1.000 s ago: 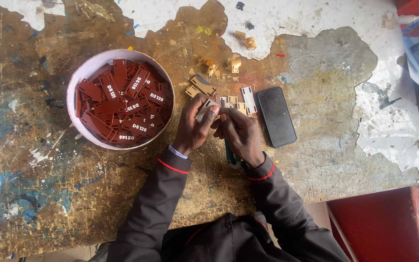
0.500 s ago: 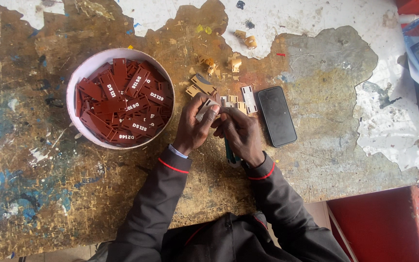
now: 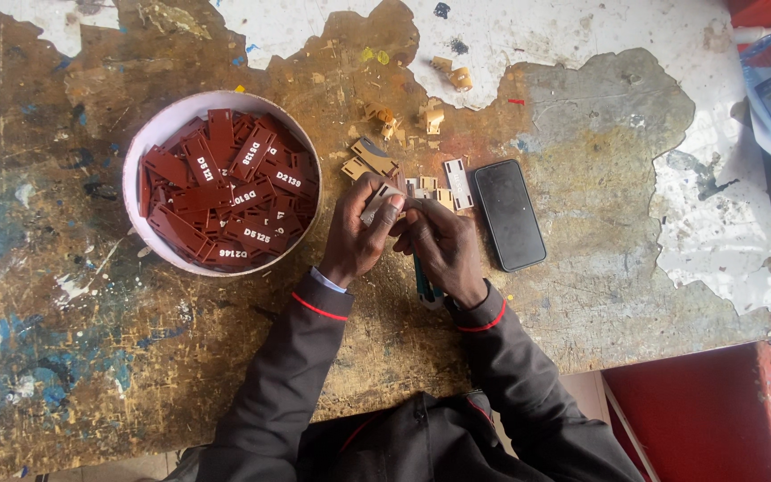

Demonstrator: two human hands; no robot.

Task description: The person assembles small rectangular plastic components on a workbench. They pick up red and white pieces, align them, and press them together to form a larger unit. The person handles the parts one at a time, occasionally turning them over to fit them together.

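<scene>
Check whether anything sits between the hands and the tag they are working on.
Nothing visible does. The left hand already pinches the small grey tag, and the right hand meets it from the other side. The bowl of red tags lies off to the left, the phone to the right.

I see a worn wooden table, rough, with flaking white paint. The round bowl looks like smooth white plastic; the tags in it are matt red-brown plastic. The phone is glossy black glass. My sleeves are dark matt cloth.
</scene>
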